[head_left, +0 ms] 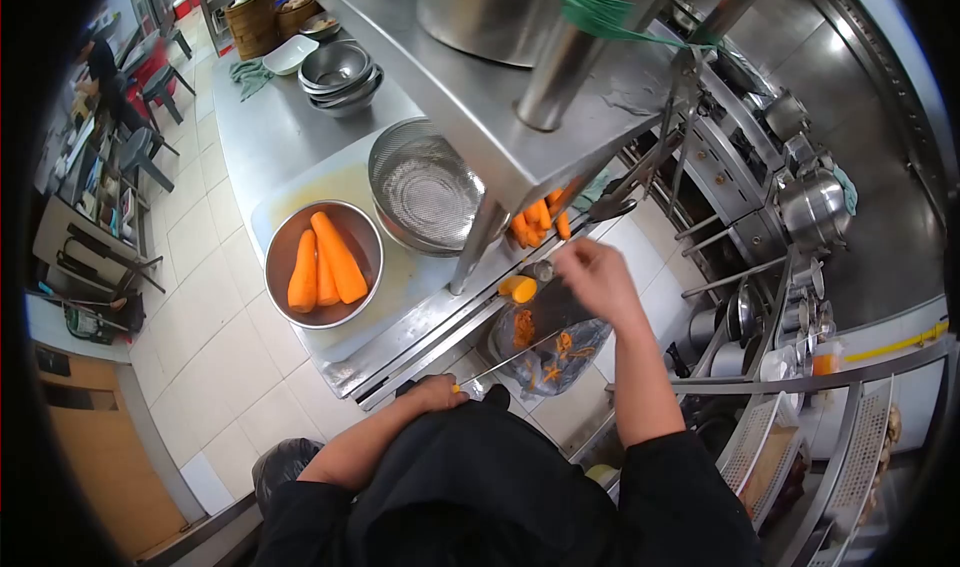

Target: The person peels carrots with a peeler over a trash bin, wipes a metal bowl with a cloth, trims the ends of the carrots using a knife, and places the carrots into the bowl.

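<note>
My left hand (437, 394) is closed on the yellow handle of a knife (510, 360), its thin blade pointing right over a plastic bag (560, 372) with orange peelings in it. My right hand (597, 270) is raised above the bag with its fingers bent and blurred, so what it holds, if anything, cannot be made out. Just beyond it, several carrots (538, 217) lie partly hidden by the shelf post. A yellow-orange piece (518, 288) sits at the counter edge. Large peeled carrots (340, 257) rest in a steel bowl (373, 235) to the left.
A perforated steel strainer (420, 182) stands behind the bowl on a pale cutting board (290, 207). Overhead, a steel shelf (470, 117) carries large pots. Stacked bowls (338, 72) are farther back. Stoves and pots (815, 207) line the right side. A person (105, 77) is at far left.
</note>
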`<state>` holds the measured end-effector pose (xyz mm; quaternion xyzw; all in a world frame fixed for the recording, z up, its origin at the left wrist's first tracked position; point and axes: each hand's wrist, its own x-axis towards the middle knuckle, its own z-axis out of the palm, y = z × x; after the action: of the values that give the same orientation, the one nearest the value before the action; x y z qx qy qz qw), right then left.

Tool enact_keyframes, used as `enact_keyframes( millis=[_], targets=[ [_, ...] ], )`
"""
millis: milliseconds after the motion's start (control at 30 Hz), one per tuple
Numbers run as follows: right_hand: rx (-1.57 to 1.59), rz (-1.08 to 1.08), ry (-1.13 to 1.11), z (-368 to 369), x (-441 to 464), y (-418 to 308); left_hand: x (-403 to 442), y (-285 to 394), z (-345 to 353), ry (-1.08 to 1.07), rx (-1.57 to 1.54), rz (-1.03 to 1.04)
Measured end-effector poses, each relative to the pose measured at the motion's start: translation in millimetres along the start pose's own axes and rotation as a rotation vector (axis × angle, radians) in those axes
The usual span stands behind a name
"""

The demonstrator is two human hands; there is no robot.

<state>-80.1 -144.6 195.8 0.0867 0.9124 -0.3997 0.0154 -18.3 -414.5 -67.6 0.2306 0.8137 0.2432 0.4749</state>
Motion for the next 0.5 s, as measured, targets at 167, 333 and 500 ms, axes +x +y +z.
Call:
enact_keyframes(
  millis=[167, 333, 500],
  targets=[
    [-0.183, -0.146, 0.222, 21, 78, 111, 2, 4, 13, -0.026, 0.03, -0.035],
    [-0.237, -0.078, 0.254, 61, 142, 167, 9, 8, 32, -0.006, 0.036, -0.066],
    [0.778, 0.366, -0.153, 34, 123, 177, 2, 27, 29, 0.015, 0.058, -0.174]
  ],
)
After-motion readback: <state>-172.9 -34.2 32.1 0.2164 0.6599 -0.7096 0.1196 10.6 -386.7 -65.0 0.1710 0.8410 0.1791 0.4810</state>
